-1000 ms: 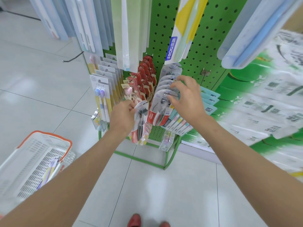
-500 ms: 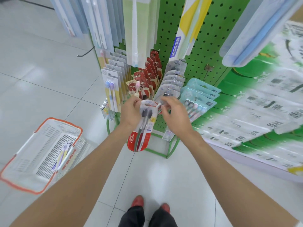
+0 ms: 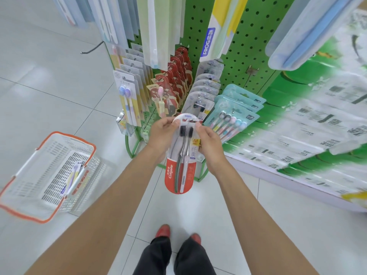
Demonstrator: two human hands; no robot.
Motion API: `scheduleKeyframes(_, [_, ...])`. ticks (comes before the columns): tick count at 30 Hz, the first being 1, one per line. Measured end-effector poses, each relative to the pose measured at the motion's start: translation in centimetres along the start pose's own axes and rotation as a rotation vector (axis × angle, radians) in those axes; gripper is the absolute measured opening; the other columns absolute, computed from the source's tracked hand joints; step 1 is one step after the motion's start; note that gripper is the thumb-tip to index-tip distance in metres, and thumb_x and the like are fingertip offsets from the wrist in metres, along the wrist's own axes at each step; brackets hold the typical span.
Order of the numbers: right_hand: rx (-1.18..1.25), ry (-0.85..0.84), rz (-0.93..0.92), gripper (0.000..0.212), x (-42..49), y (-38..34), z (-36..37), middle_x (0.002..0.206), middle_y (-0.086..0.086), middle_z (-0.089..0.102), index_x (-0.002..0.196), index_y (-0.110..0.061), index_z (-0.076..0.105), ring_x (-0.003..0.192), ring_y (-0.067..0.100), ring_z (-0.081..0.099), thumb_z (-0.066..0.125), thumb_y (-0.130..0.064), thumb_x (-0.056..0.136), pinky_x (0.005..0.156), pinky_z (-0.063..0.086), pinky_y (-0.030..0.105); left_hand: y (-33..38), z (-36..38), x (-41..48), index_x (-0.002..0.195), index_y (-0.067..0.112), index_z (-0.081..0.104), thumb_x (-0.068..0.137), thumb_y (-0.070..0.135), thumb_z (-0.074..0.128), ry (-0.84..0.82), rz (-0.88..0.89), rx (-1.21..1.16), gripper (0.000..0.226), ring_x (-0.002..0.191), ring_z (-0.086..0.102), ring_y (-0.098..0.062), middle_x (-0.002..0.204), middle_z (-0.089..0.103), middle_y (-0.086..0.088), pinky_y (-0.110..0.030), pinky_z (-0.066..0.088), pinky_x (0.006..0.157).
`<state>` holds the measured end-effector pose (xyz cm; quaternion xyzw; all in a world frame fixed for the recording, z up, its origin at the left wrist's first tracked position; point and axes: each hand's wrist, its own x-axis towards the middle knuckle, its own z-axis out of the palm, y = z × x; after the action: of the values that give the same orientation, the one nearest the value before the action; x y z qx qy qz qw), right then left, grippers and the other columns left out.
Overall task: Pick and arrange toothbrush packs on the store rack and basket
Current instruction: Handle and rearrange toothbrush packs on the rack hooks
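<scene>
A red-and-clear Colgate toothbrush pack (image 3: 179,167) with two brushes hangs upright in front of me, clear of the rack. My left hand (image 3: 160,135) pinches its top left edge and my right hand (image 3: 208,143) grips its upper right side. Behind it stands the green pegboard rack (image 3: 246,46), hung with rows of toothbrush packs: purple-headed ones (image 3: 128,100), red cards (image 3: 174,80), grey packs (image 3: 204,90) and teal multi-brush packs (image 3: 232,116). On the floor to my left sits a white basket with an orange rim (image 3: 91,144), holding a purple toothbrush pack (image 3: 74,175).
Long packs hang from upper hooks overhead (image 3: 155,30). A bare hook (image 3: 92,49) sticks out at the rack's left. Green-and-white stacked goods on a low platform (image 3: 309,120) fill the right side. My red shoes (image 3: 163,231) stand on the white tiled floor.
Both hands have pulled the Colgate pack off the rack and drawn it toward me and lower. The view has tipped down, showing more of my legs and the basket.
</scene>
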<state>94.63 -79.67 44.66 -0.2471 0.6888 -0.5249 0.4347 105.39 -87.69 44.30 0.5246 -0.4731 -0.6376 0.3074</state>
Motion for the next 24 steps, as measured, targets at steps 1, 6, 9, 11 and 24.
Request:
scheduleKeyframes(1, [0.024, -0.039, 0.025, 0.025, -0.3, 0.1, 0.0, 0.097, 0.005, 0.074, 0.102, -0.013, 0.069, 0.088, 0.020, 0.070, 0.061, -0.035, 0.095, 0.079, 0.054, 0.034, 0.2, -0.1, 0.1, 0.089, 0.021, 0.069, 0.097, 0.018, 0.059, 0.023, -0.014, -0.031, 0.013, 0.100, 0.068, -0.029, 0.099, 0.073, -0.007, -0.050, 0.053, 0.095])
scheduleKeyframes(6, [0.054, -0.127, 0.012, 0.021, -1.3, 0.1, 0.0, 0.089, 0.002, 0.076, 0.108, -0.012, 0.067, 0.077, 0.013, 0.073, 0.072, -0.012, 0.087, 0.063, 0.056, 0.023, 0.7, -0.2, 0.0, 0.089, 0.023, 0.070, 0.096, 0.019, 0.062, 0.054, -0.079, -0.116, 0.011, 0.108, 0.066, -0.029, 0.108, 0.072, -0.009, -0.049, 0.051, 0.098])
scheduleKeyframes(9, [-0.022, -0.139, 0.033, 0.022, -1.8, 0.6, -0.3, 0.093, 0.004, 0.076, 0.108, -0.011, 0.067, 0.079, 0.013, 0.072, 0.073, -0.011, 0.086, 0.068, 0.057, 0.025, 0.9, -0.1, 0.2, 0.097, 0.018, 0.068, 0.097, 0.019, 0.059, 0.075, -0.120, -0.207, 0.009, 0.092, 0.067, -0.021, 0.107, 0.071, -0.007, -0.038, 0.055, 0.085])
scheduleKeyframes(11, [-0.078, -0.131, 0.040, 0.020, -2.2, 1.3, -0.4, 0.094, 0.007, 0.076, 0.106, -0.011, 0.069, 0.080, 0.016, 0.072, 0.073, -0.013, 0.086, 0.075, 0.059, 0.031, 0.9, 0.0, 0.5, 0.106, 0.015, 0.067, 0.097, 0.018, 0.059, 0.084, -0.158, -0.266, 0.013, 0.078, 0.064, -0.016, 0.098, 0.070, -0.005, -0.031, 0.053, 0.070])
scheduleKeyframes(24, [0.105, -0.195, 0.150, 0.029, -4.5, 4.0, -0.4, 0.103, 0.006, 0.075, 0.114, -0.014, 0.067, 0.093, 0.022, 0.072, 0.072, -0.008, 0.086, 0.087, 0.057, 0.037, 2.5, 0.0, 1.1, 0.109, 0.013, 0.069, 0.094, 0.014, 0.064, 0.145, -0.204, -0.358, 0.016, 0.081, 0.069, -0.017, 0.104, 0.073, -0.006, -0.036, 0.060, 0.080])
